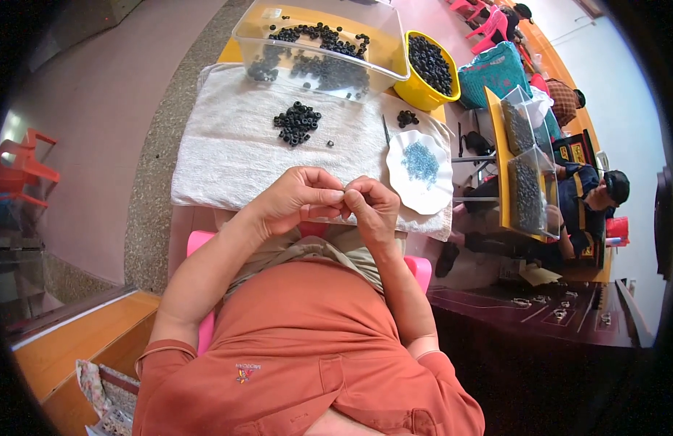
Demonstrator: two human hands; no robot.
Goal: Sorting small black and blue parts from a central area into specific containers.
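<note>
My left hand (301, 195) and my right hand (373, 207) meet over the near edge of a white towel (227, 145). Thumb and forefinger of each are pinched together, fingertips touching; whatever is between them is too small to make out. Beyond my left hand lies a pile of small black ring-like pieces (297, 123), with one loose piece (330, 144) beside it. Close to my right hand is a white scalloped plate (434, 196) bearing tiny pale-blue pieces (421, 161). A smaller black cluster (407, 118) sits behind the plate, near a thin dark tool (386, 131).
At the back stands a clear plastic bin (314, 59) with scattered black pieces. A yellow tub (416, 93) full of black pieces adjoins it. Clear boxes (527, 185) stand on a board to the right, where other people sit working. A red chair (23, 171) is far left.
</note>
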